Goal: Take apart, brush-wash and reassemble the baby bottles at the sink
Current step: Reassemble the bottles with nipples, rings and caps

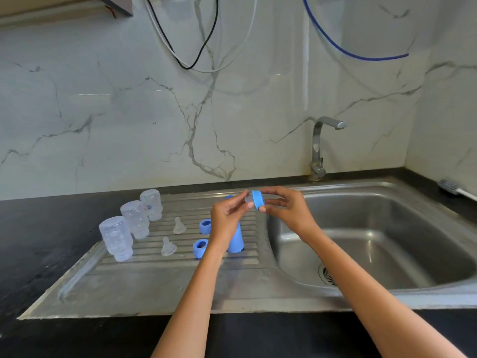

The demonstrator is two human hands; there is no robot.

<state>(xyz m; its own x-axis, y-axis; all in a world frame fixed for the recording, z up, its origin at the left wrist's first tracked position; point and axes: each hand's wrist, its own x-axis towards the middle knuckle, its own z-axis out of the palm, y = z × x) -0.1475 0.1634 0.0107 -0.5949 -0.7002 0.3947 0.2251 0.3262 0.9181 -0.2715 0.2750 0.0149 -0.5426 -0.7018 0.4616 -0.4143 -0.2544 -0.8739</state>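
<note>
- Right hand (286, 208) held a blue collar ring (258, 200) on edge, fingertips pinched round its rim, above the drainboard (154, 285) just left of the sink basin (387, 241).
- Left hand (227, 215) pinched a clear teat (248, 200) against the ring's open side; looked like seating it, so reassembly stage.
- Three clear bottles (116, 239) stood upside down on the drainboard's left; two more teats (169, 247), two more rings (200, 248) and blue caps (235, 239) lay between them and the hands.
- Risk: the teat was small, probably wet; it could slip from the pinch and drop onto the drainboard or into the basin.
- Risk: pulled through crooked, its flange might sit unevenly and leak later.
- Risk: the left forearm hung close over the caps and could knock them.
</note>
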